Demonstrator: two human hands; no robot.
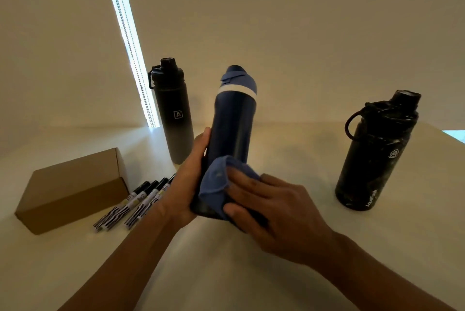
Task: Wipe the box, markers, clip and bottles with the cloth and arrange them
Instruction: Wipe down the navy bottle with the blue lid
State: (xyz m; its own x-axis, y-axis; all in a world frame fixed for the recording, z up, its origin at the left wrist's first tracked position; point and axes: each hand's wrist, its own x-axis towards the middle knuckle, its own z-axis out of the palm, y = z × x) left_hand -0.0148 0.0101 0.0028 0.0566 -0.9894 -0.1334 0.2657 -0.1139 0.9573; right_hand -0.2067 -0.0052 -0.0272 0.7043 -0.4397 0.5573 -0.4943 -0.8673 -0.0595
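Your left hand grips the navy blue bottle from its left side, low on the body, with the thumb lying up along the wall and the fingers wrapped behind. The bottle sits in the middle of the frame and is tilted, with its lighter blue lid and white band pointing up and away and its base toward you. You cannot tell from this view whether the base touches the table.

Your right hand comes in from the lower right and clasps the blue cloth against the bottle's lower part. The fingers lie over the top of the cloth and the thumb presses its lower edge, so the cloth bunches between them.

Left of centre and further back, a tall black bottle with a loop handle stands upright, close behind your left hand. At the right of the frame a wide speckled black bottle stands upright with its carry loop facing left, well apart from the others.

At the lower left lies a closed brown cardboard box. Just beside its right end the markers lie side by side, black caps pointing toward the upper right, and your left forearm partly covers them.

A bright window strip with a bead chain runs down the upper left.
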